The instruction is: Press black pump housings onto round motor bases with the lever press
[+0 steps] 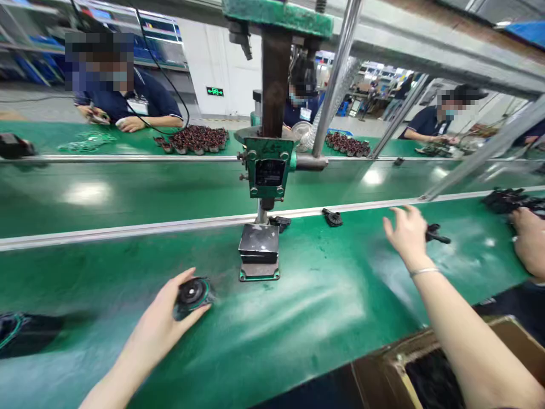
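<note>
Left hand (172,304) grips a round black part (192,292); right hand (406,236) is open, fingers spread.

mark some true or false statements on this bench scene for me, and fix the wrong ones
1. The left hand holds a round black part with a green ring. True.
2. The right hand rests on the black rectangular block. False: it is well to the right of the block, near a small black part with a handle.
3. A thin silver-coloured band circles the right wrist. True.
4. The block is below the green metal press. True.
5. Another person's hand is at the far left. False: it is at the far right.
</note>
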Available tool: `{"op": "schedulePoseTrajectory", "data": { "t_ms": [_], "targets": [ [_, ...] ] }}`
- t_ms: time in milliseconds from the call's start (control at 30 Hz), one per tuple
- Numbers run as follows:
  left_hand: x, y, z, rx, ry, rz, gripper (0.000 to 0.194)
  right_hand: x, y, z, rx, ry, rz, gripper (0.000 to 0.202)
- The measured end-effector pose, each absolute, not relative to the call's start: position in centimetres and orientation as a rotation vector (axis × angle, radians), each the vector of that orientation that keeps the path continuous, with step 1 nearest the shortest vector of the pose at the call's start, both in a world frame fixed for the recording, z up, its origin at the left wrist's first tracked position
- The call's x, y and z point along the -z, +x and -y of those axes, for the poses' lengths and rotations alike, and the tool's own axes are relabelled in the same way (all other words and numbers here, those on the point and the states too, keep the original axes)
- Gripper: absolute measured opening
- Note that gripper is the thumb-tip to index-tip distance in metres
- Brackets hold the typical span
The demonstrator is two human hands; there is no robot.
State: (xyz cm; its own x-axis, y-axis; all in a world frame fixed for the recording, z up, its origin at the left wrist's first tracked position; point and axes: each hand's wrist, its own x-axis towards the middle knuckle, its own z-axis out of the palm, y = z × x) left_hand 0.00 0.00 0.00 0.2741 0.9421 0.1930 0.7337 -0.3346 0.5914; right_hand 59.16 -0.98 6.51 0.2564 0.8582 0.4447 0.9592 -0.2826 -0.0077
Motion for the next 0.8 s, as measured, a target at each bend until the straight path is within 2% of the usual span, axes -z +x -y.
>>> {"op": "schedulePoseTrajectory", "data": {
  "t_ms": [167, 300, 500, 633, 800],
  "targets": [
    [-0.4, 5.0, 1.6, -0.646, 2.179, -1.208, 0.064, -2.9, 53.4, -6.5, 0.239, -2.138, 2.065, 0.040],
    [-0.5, 8.2, 3.0, -0.674, 2.083, -1.021, 0.073, -2.4, 50.8, -7.9, 0.137, -2.178, 2.066, 0.038],
    [0.5, 10.2, 3.7, -0.734, 1.735, -0.924, 0.085, -1.8, 46.7, -1.0, 0.040, -2.063, 2.135, 0.050],
    [1.0, 10.7, 4.0, -0.766, 1.629, -0.884, 0.083, -0.7, 43.3, 4.5, -0.011, -1.896, 2.184, 0.045],
    [1.6, 11.0, 4.6, -0.788, 1.712, -0.926, 0.071, 0.6, 41.1, 7.1, 0.074, -1.800, 2.077, 0.042]
  ]
}}
